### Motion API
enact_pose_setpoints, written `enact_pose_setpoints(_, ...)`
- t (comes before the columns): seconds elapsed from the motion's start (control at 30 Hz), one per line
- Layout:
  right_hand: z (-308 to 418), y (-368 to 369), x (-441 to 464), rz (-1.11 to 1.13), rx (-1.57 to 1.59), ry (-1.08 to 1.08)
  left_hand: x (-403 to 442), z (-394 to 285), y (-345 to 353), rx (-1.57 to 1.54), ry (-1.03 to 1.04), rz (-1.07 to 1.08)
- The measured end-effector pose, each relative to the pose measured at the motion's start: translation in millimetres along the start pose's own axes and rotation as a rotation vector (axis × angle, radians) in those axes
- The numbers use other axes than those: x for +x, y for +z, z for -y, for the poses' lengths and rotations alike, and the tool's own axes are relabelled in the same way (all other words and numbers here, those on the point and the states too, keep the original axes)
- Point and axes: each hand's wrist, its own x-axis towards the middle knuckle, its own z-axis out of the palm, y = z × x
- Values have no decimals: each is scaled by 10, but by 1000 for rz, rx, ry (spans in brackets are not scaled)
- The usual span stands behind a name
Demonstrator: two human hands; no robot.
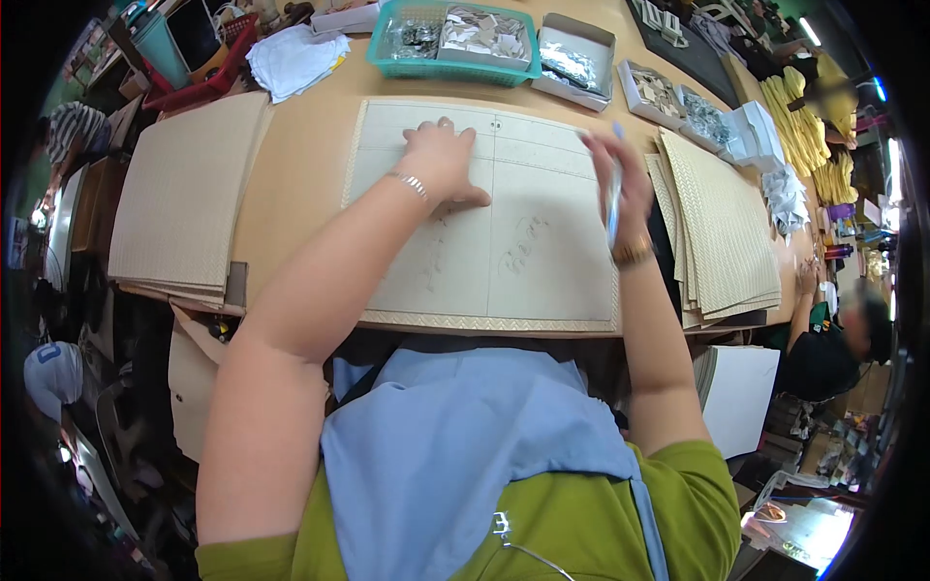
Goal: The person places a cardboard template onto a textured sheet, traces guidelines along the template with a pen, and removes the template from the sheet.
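Observation:
My left hand (448, 163) lies with spread fingers on a pale card sheet (426, 290) marked with thin lines and handwriting. The card rests on a cream woven-textured sheet (455, 321), whose edges show around it. Above the card's right edge, my right hand (630, 184) is raised and closed around a light-coloured pen (613, 198), which stands nearly upright. The fingers of that hand are slightly blurred.
Stacks of textured sheets lie at left (189, 184) and right (722, 223). A teal basket (455, 73) with small pieces, open boxes (576, 58) and a white cloth (291, 60) line the back. A co-worker (833, 339) sits at right.

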Motion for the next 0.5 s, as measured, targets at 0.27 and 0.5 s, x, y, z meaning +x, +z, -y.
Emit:
enact_pose_setpoints(0.27,421,-1315,-3034,-354,-21,798,-224,482,359,-352,88,-473)
enact_pose_setpoints(0.5,-562,-593,-3506,-56,-215,807,-475,943,600,-377,74,-433)
